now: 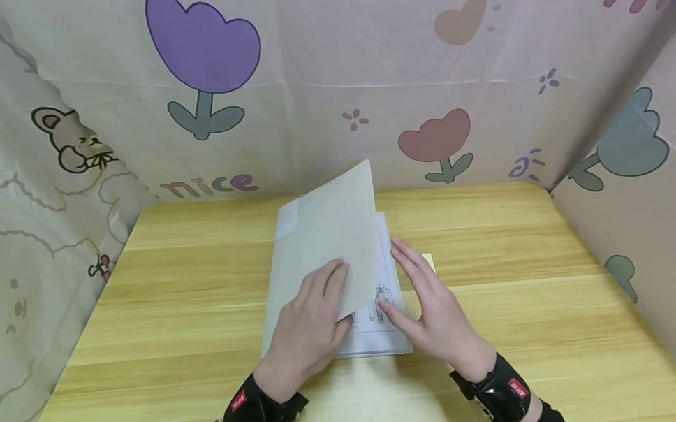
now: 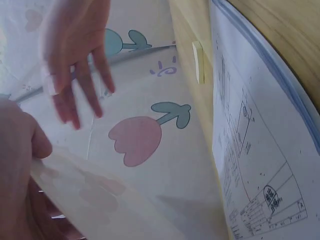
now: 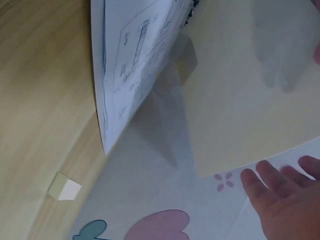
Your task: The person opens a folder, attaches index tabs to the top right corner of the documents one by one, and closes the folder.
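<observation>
A pale cream folder (image 1: 331,233) lies at the table's middle, its front cover lifted and tilted to the left. Under the cover, white sheets with line drawings (image 1: 396,323) show, printed text and a round mark among them in the left wrist view. My left hand (image 1: 307,324) pinches the cover's edge, with the thumb on one face and fingers on the other (image 2: 17,160). Beside the sheets' right edge hovers my right hand (image 1: 436,315), its fingers spread and holding nothing. In the right wrist view its fingertips (image 3: 250,177) are near the cover's edge.
A small pale yellow block (image 1: 428,261) sits on the wooden table (image 1: 512,288), partly behind my right hand; the right wrist view shows it better (image 3: 64,187). Printed cloth (image 1: 320,65) hangs along the table's back and both sides.
</observation>
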Demonstrator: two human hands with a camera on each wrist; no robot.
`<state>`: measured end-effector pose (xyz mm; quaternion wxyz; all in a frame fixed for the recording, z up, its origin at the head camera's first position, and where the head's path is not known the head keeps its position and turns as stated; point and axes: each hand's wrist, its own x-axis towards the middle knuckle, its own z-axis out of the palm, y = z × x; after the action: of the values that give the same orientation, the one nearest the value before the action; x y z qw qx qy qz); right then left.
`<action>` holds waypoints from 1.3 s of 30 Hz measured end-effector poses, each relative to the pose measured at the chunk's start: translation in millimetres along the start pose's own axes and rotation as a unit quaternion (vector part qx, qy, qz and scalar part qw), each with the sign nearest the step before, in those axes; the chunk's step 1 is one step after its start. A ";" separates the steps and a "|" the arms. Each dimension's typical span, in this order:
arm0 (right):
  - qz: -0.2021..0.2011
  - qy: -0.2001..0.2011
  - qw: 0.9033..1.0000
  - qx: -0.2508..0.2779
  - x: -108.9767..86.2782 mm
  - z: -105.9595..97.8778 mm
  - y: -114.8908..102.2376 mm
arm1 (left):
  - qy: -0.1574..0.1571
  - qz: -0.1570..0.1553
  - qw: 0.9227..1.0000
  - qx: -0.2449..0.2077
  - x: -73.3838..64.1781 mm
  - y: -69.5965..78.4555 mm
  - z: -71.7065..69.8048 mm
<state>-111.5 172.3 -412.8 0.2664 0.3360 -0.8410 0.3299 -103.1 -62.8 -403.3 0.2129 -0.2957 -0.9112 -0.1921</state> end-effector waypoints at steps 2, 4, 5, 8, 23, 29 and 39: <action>0.035 -0.035 0.999 -0.009 -1.8 2.7 2.8 | 0.008 -0.010 1.000 -0.012 -0.6 -1.7 -2.1; 0.070 -0.090 0.993 -0.024 -3.6 6.3 5.4 | 0.018 -0.019 0.999 -0.025 -0.8 -3.9 -4.8; 0.086 -0.122 0.988 -0.032 -4.5 8.4 6.7 | 0.024 -0.022 0.999 -0.031 -0.7 -5.2 -6.1; 0.107 -0.206 0.971 -0.049 -8.0 16.7 11.0 | 0.051 -0.024 0.997 -0.056 -0.7 -9.9 -10.0; 0.138 -0.333 0.928 -0.094 -26.5 21.1 24.6 | 0.155 -0.089 0.963 -0.201 -14.4 -32.7 -24.8; 0.139 -0.337 0.926 -0.100 -31.0 16.1 27.3 | 0.263 -0.055 0.948 -0.169 -17.7 -42.9 -33.7; 0.152 -0.335 0.925 -0.093 -35.7 9.5 29.9 | 0.446 0.019 0.890 -0.086 -20.9 -57.2 -39.3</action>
<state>-113.2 195.9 -454.1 -0.0543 0.2692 -0.9490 0.1550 -112.4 -134.0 -393.8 0.5747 -0.2136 -0.6941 -0.3773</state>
